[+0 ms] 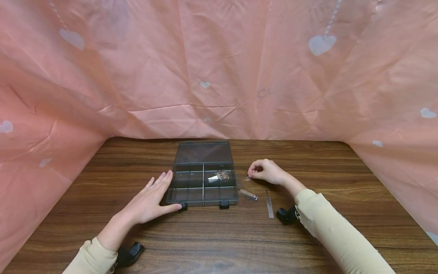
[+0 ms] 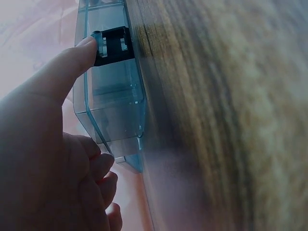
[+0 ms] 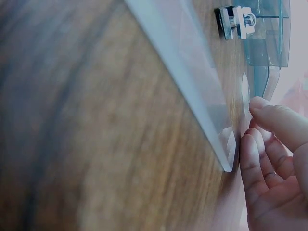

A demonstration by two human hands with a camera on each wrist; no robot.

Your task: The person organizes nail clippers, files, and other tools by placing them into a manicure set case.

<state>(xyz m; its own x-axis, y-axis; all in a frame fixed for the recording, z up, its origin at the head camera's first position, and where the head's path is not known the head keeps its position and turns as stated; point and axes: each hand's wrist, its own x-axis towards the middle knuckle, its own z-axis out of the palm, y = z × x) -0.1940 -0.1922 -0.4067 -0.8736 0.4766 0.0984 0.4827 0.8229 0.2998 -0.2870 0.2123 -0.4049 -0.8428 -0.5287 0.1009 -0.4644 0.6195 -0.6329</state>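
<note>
A dark translucent compartment box [image 1: 186, 195] lies on the table with its lid [image 1: 205, 153] folded back. My left hand [image 1: 148, 199] rests along its left side with the fingers extended, and the thumb touches a black front latch [image 2: 113, 45]. Right of the box, my right hand [image 1: 270, 172] pinches a small clear, oval piece [image 3: 246, 92] between thumb and fingertips, low over the tabletop. Nearby lies a nail clipper [image 1: 248, 195]. A clear flat strip [image 1: 269, 204] is nearer my right wrist. One back compartment holds a small clear packet [image 1: 223, 174] and a white-ended piece [image 1: 213, 178].
The wooden table [image 1: 219, 243] is bordered by a pink curtain [image 1: 219, 76] with white hearts at the back and sides. Black wrist cameras hang under both forearms, the left camera [image 1: 130, 254] and the right camera [image 1: 286, 215], close to the tabletop.
</note>
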